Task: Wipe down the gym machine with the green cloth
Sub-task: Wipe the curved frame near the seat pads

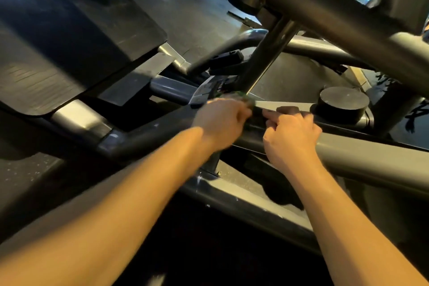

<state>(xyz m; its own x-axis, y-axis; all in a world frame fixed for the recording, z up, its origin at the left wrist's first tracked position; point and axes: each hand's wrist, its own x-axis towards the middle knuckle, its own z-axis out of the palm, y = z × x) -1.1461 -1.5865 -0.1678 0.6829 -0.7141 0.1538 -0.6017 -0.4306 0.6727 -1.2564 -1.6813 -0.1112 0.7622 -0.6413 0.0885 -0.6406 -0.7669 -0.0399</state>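
The gym machine is a grey steel frame; one thick tube (362,155) runs from the middle down to the right. My left hand (220,121) is blurred and grips the green cloth (246,97), of which only a small green edge shows above the knuckles, at the foot of a slanted post (267,58). My right hand (290,134) rests on the thick tube just right of the left hand, fingers curled, index finger stretched toward the left hand. Whether it holds anything is hidden.
A black ribbed foot platform (69,30) fills the upper left. A round black stopper (343,102) stands right of the hands. A heavy crossbar (325,11) passes overhead at the upper right. A lower frame rail (243,197) runs beneath my forearms. Dark gym floor lies behind.
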